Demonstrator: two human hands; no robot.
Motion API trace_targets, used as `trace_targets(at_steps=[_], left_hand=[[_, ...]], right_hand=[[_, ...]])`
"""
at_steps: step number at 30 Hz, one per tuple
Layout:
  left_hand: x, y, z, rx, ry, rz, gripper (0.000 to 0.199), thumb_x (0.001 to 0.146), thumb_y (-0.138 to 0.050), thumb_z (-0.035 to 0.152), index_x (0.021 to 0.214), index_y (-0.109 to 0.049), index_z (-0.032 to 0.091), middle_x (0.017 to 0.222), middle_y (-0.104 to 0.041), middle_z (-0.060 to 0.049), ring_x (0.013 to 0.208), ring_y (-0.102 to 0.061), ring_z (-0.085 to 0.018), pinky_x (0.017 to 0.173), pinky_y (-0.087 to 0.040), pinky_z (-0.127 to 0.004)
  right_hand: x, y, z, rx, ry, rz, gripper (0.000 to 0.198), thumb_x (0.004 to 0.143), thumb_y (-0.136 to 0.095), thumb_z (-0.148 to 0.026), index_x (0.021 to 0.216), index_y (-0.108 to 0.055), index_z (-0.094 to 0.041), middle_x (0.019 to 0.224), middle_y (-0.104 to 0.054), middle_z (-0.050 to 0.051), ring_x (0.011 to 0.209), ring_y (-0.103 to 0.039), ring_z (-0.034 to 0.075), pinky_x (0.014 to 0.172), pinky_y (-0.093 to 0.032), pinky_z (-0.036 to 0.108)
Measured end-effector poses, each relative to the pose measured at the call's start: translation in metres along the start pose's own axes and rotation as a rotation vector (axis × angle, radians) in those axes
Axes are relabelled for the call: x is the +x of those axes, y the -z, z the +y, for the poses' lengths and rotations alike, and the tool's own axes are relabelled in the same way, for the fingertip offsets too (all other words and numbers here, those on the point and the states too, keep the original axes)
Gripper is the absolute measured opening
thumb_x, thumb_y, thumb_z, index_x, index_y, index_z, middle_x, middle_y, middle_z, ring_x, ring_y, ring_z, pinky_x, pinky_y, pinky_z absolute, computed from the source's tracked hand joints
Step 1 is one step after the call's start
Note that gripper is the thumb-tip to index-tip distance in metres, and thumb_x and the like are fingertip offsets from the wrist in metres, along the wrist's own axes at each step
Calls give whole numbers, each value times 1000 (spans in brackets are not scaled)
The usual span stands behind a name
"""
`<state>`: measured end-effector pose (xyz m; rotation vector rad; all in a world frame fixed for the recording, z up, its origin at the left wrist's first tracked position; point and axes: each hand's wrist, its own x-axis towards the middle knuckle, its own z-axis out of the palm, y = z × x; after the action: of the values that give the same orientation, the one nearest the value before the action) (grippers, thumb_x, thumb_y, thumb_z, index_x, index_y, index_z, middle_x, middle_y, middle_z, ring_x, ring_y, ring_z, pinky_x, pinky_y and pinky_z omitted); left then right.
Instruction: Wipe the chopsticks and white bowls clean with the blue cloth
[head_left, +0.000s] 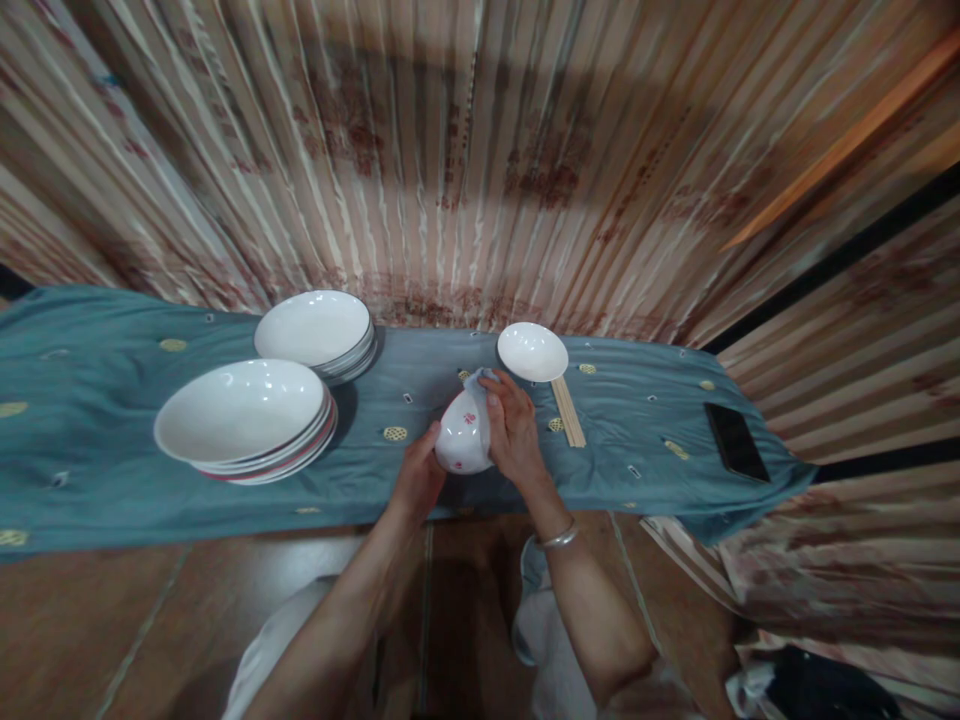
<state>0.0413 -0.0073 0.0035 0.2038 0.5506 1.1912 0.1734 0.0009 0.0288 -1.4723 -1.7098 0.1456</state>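
A white bowl [463,440] with small red flower marks and a red rim is tilted on its side above the table, its outside facing me. My left hand [420,472] grips its left edge, fingers mostly hidden behind it. On the right side, my right hand [513,425] presses a pale thin cloth [480,382] against the bowl's rim and wall. Just beyond stands another white bowl [532,350], and a bundle of light wooden chopsticks [568,412] lies beside it.
Stacked white bowls [244,415] stand at the left front, with a stack of white plates [313,330] behind them. A dark phone [736,442] lies at the right end of the teal tablecloth [637,400]. Pleated curtains [420,160] hang along the back.
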Motion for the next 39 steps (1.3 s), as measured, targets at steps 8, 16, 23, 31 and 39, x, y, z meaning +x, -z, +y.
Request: trace_targets(at_steps=[8,16,23,31,39], left_hand=[[-4,-7,5,167,-86,51,27,72,-75,32,88,-75,10,95,-77,-12,115,-62,-32,102,-46,-42],[-5,-8,6,200,-100,44,28,70,-76,36,84,-75,11,91,-77,-12,112,-64,-32,99,-48,-42],[-4,-8,7,172,-88,85,29,75,-72,34,90,-74,9,91,-77,-13,114,-63,-31,100,-48,-40],[-3,-6,7,122,-76,115,28,80,-66,29,97,-72,9,102,-76,-13,116,-62,-30,102,-47,-41],[-2,-10,8,84,-73,140,29,87,-57,25,107,-70,9,97,-76,-12,117,-62,-28,103,-46,-39]], right_hand=[[8,-1,12,221,-50,29,47,101,-25,-41,120,-62,-19,127,-63,10,128,-51,20,110,-38,41],[8,-3,23,359,-226,65,51,99,-27,-49,117,-63,-17,122,-65,11,117,-58,20,105,-43,38],[6,-8,28,370,-328,62,52,98,-27,-47,116,-64,-15,120,-67,13,116,-59,22,104,-44,41],[-4,-14,32,357,-362,74,49,99,-27,-44,119,-62,-16,124,-65,13,119,-57,21,107,-41,40],[-12,-21,35,343,-423,75,53,97,-27,-48,122,-60,-15,127,-63,14,121,-56,21,108,-40,41]])
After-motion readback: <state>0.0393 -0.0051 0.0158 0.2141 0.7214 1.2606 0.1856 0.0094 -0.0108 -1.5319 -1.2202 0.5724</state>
